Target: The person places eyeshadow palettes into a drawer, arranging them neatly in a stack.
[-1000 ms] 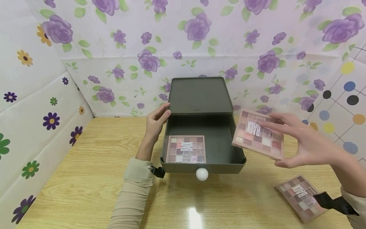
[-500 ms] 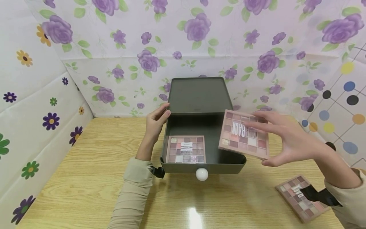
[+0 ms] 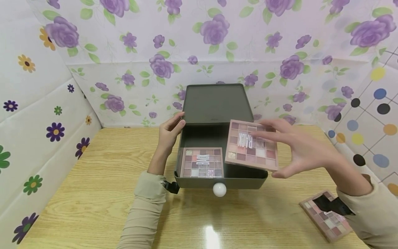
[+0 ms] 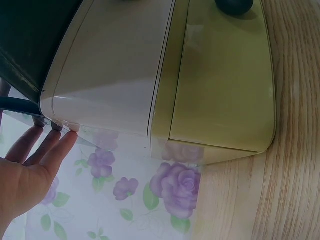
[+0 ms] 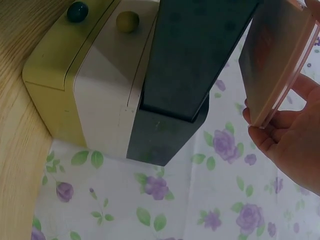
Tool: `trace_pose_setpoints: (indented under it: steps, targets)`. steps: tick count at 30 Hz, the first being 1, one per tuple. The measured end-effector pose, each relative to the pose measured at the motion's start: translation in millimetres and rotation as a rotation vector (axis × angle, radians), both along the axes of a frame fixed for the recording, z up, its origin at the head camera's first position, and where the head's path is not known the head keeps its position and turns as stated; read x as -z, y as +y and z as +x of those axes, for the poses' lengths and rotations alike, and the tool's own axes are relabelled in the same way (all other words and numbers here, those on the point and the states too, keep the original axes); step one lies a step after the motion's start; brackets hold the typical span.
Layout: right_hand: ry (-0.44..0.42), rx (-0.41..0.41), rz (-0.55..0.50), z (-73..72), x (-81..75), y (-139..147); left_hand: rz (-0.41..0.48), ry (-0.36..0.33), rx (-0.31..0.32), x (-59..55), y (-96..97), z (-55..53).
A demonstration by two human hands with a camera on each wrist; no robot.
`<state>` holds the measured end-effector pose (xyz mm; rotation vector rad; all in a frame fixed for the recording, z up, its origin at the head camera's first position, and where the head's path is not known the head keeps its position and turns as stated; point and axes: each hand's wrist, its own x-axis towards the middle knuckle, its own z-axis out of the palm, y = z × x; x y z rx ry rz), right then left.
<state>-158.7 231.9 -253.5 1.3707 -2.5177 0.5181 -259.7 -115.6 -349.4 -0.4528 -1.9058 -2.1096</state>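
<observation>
My right hand (image 3: 304, 147) grips an eyeshadow palette (image 3: 245, 155) by its edges, thumb at the near edge and fingers on the far side. The palette hangs tilted above the right half of a pulled-out dark green drawer (image 3: 245, 183) with a white knob. A second eyeshadow palette (image 3: 202, 162) lies in the drawer's left half. My left hand (image 3: 169, 133) touches the upper left side of the drawer cabinet (image 3: 217, 103); in the left wrist view its fingers (image 4: 60, 150) reach rather straight against the side. The right wrist view shows the held palette's underside (image 5: 272, 55) beside the open drawer.
A third eyeshadow palette (image 3: 326, 218) lies on the wooden table (image 3: 102, 193) at the right, partly under my right sleeve. Below the green drawer, the cabinet has a white drawer (image 4: 115, 60) and a yellow drawer (image 4: 230, 80), both closed. Flowered cloth (image 3: 130, 65) hangs behind.
My right hand has moved left with the palette, from beside the drawer to over its right half. My left hand has stayed put.
</observation>
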Motion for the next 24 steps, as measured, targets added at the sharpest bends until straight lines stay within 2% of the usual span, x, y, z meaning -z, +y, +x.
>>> trace_pose_setpoints:
  steps: [18, 24]
  targets:
    - [-0.056, -0.089, 0.016, -15.7, 6.0, -29, 0.001, 0.001, -0.012, -0.3, 0.9, 0.6]
    - [-0.037, -0.116, 0.024, -22.9, 10.6, -38, 0.006, 0.004, -0.008, -0.5, 1.4, 1.0]
